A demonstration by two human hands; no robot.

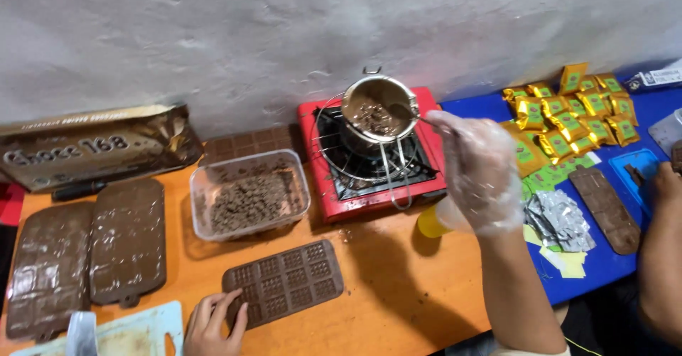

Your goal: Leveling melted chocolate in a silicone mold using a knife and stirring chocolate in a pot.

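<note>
My right hand (477,171), gloved, closed on spoon handle (426,120) in pot (374,114); left hand (213,322) fingers rest open on brown mould (284,282), long axis left-right, slightly tilted

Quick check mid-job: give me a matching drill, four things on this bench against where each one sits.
Things:
1. pot
2. plastic tub
3. brown mould
4. gold packets

Places:
A. under the left hand's fingertips, on the orange table
B. on the blue surface at the right
C. on the red stove
D. left of the stove, holding chocolate bits

Pairs: 1-C, 2-D, 3-A, 4-B
</note>
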